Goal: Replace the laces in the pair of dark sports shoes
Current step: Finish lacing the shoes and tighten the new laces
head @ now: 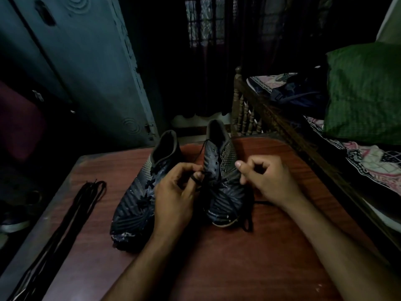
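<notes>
Two dark patterned sports shoes stand on the reddish wooden table [249,257], toes toward me. The left shoe [138,198] still carries a black lace. My left hand [175,196] pinches a loop of black lace [196,178] over the right shoe [223,170], whose upper eyelets are bare. My right hand [267,179] hovers by that shoe's outer side with fingers curled; whether it holds lace is hidden. A loose lace end [249,222] trails on the table by the right shoe's toe.
A bundle of long black laces [65,227] lies along the table's left edge. A wooden bed frame [260,111] with a patterned sheet and green pillow [364,94] stands close on the right. A blue-grey door [86,61] is behind left.
</notes>
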Available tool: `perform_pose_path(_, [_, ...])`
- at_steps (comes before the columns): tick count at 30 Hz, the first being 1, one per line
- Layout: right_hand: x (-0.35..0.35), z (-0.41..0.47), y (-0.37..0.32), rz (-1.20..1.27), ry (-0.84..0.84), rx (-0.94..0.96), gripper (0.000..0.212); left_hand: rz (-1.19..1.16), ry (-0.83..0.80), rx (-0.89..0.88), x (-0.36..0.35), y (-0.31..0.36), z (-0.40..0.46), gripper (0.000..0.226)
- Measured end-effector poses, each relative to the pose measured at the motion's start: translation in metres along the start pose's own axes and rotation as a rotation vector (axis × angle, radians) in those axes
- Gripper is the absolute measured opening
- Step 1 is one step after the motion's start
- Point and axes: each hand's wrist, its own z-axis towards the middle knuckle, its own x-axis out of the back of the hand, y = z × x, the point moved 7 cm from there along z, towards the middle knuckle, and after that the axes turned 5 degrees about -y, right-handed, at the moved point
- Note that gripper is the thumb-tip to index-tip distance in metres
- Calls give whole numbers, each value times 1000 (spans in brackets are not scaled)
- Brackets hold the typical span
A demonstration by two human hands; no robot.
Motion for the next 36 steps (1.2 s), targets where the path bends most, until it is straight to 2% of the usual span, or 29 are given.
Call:
perform_pose_path(2, [-4, -1, -5, -99, 36, 45, 15, 9, -5, -11, 1, 2, -1, 15])
perform_pose_path(4, [-16, 0, -8, -122, -20, 96, 6, 21, -9, -1, 1, 0, -1, 20])
perform_pose_path(11, [-31, 5, -1, -219, -88, 3, 9, 69, -45, 7, -4, -3, 0, 24])
perform_pose_path(15, [-33, 29, -11, -319, -283, -66, 12, 90, -26, 1, -3, -5, 4, 25])
perform_pose_path(18, [-35, 35, -8, -284, -386, -122, 12, 81, -54, -5, -4, -5, 5, 27])
perform_pose_path(22, [-38, 31, 0, -120, -303, -115, 13, 113, -93, -11, -8, -7, 6, 25])
perform_pose_path(29, [-37, 29, 2, -167, -221, -70, 14, 102, -94, -2, -10, -11, 9, 25])
perform_pose_path(36, [-42, 30, -2, -212, -257, -7, 9, 133, -90, -4, -10, -10, 6, 32])
